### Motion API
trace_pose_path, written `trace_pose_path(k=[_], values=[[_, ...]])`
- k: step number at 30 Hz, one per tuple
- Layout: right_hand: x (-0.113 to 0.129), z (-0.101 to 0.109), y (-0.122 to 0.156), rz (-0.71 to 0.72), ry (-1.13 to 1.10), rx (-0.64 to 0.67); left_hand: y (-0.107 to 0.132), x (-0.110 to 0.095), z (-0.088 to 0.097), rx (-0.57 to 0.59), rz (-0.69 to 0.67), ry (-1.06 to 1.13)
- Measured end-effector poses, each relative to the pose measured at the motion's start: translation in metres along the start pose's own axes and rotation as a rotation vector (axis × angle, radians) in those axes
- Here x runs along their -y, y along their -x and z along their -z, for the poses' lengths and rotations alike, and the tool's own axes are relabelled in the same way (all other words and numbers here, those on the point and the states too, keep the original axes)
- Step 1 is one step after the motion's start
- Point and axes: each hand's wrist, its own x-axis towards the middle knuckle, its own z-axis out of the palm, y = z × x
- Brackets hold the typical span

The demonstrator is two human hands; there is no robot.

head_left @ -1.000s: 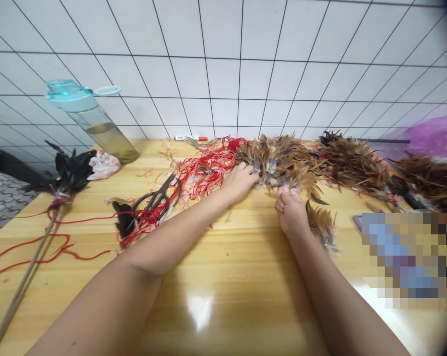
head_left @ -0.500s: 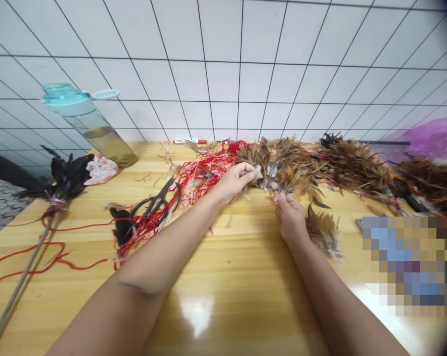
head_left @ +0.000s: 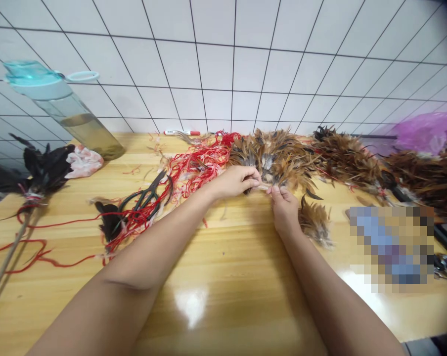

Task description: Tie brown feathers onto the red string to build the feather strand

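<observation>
1. Two bare hands meet at the middle of the wooden surface point(head_left: 223, 277), at the lower edge of a brown feather cluster point(head_left: 279, 155).
2. The left hand point(head_left: 234, 180) has its fingers point(head_left: 253, 173) pinched together on a pale stem at the bottom of that cluster.
3. The right hand point(head_left: 283, 207) comes up from below. Its fingers point(head_left: 274, 190) are closed on the same pale stem, and its fingertips touch those of the left hand.
4. The cluster lies on the surface near the tiled wall point(head_left: 216, 64), just beyond both hands.
5. Brown feathers, counted: three masses in a row along the back. They are the held cluster, a second feather length point(head_left: 347, 155) to its right, and a third feather length point(head_left: 427, 175) at the far right. One small loose tuft point(head_left: 314, 222) also lies just beside the right wrist.
6. One tangle of red string point(head_left: 194, 168) lies left of the cluster, touching it.
7. One pair of scissors point(head_left: 145, 198) lies in the lower part of the tangle, with one small black tuft point(head_left: 107, 225) beside it.
8. At the far left is one black feather duster point(head_left: 41, 168) on a stick.
9. Near the duster are one clear water bottle point(head_left: 67, 111) with a teal lid, lying tilted, and one crumpled pale wad point(head_left: 83, 162).
10. One red marker point(head_left: 182, 132) lies against the wall.
11. One purple plastic bag point(head_left: 427, 131) is at the right.
</observation>
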Motion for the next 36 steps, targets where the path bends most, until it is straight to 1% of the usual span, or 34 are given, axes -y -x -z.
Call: trace_pose_path(k=[2, 3, 5, 8, 10, 14, 16, 19, 23, 27, 30, 32, 34, 36], values=[[-0.002, 0.001, -0.002, -0.002, 0.05, -0.093, 0.001, -0.004, 0.001, 0.038, -0.052, -0.142], [-0.003, 0.002, -0.003, 0.007, 0.086, -0.12, 0.001, -0.005, 0.002, 0.058, -0.079, -0.196], [-0.004, 0.003, -0.005, 0.056, 0.167, -0.101, 0.002, -0.007, 0.001, 0.089, -0.12, -0.281], [-0.004, 0.003, -0.006, 0.143, 0.248, 0.006, 0.001, -0.005, -0.002, 0.09, -0.196, -0.367], [-0.002, 0.003, -0.006, 0.142, 0.244, 0.09, 0.0, -0.002, -0.003, 0.081, -0.264, -0.414], [0.002, 0.004, -0.006, 0.013, 0.112, 0.243, -0.003, 0.003, -0.004, 0.025, -0.367, -0.462], [0.005, 0.007, -0.006, -0.044, 0.044, 0.301, -0.003, 0.005, -0.003, 0.022, -0.421, -0.448], [0.012, 0.01, -0.006, -0.079, 0.008, 0.357, -0.003, 0.006, -0.002, 0.029, -0.485, -0.474], [0.018, 0.014, -0.006, -0.067, 0.016, 0.403, -0.002, 0.002, -0.003, 0.008, -0.523, -0.603], [0.02, 0.015, -0.007, -0.023, 0.086, 0.455, 0.0, -0.001, -0.005, 0.001, -0.546, -0.703], [0.017, 0.015, -0.008, -0.007, 0.15, 0.469, -0.001, -0.001, -0.008, -0.001, -0.536, -0.703], [0.014, 0.015, -0.008, 0.006, 0.17, 0.439, -0.002, 0.0, -0.009, -0.016, -0.5, -0.672], [0.01, 0.013, -0.008, 0.011, 0.157, 0.385, -0.003, 0.001, -0.008, -0.079, -0.454, -0.608], [0.007, 0.012, -0.008, -0.012, 0.126, 0.323, -0.004, 0.002, -0.004, -0.227, -0.41, -0.514]])
